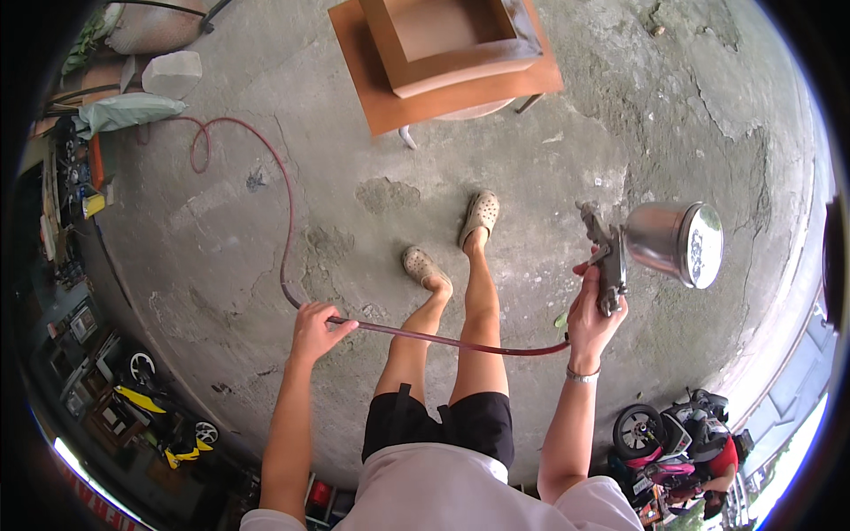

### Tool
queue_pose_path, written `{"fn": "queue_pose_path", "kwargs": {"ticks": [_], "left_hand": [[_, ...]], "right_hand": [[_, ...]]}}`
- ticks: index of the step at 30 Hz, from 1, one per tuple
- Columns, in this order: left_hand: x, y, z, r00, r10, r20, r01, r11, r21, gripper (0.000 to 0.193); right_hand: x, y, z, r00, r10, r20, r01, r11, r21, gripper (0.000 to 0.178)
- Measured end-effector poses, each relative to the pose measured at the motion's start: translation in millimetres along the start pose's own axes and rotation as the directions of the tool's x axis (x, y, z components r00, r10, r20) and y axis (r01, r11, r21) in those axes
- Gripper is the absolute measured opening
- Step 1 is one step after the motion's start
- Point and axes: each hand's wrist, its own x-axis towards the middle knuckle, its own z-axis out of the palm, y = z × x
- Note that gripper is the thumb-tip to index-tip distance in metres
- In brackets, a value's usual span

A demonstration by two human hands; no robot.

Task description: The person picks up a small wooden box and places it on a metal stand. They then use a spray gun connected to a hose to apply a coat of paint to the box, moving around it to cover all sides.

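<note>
My right hand (pixel 593 320) is closed round the handle of a metal spray gun (pixel 610 257). A silver paint cup (pixel 660 237) with a shiny lid sticks out from the gun's right side. My left hand (pixel 316 331) grips a thin red air hose (pixel 425 337). Between my hands the hose runs across in front of my thighs and reaches the base of the gun. Beyond my left hand it trails over the floor to the far left. Ahead of me, a brown wooden frame-like piece (pixel 460 76) lies on an orange-brown board (pixel 376 102), apart from both hands.
The board rests on a stand with legs (pixel 406 137). The concrete floor (pixel 221 292) is cracked and patchy. A pale block (pixel 173 74) and a grey-green sack (pixel 128 112) lie far left. Motorbikes stand at lower left (pixel 142 398) and lower right (pixel 639 431), the latter near a person in red (pixel 723 462).
</note>
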Motion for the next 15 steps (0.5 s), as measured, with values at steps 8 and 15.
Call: {"fn": "queue_pose_path", "kwargs": {"ticks": [8,15], "left_hand": [[-24.0,-39.8,30.5,0.987,-0.080,-0.139,0.072,0.996,-0.059,0.054],[66.0,-80.3,81.3,0.862,-0.033,-0.506,0.022,0.999,-0.029,0.045]], "right_hand": [[-2.2,32.3,8.1,1.000,0.004,-0.017,-0.004,0.999,-0.039,0.026],[94.3,102.8,-6.0,0.934,-0.321,-0.157,0.292,0.939,-0.184,0.034]]}}
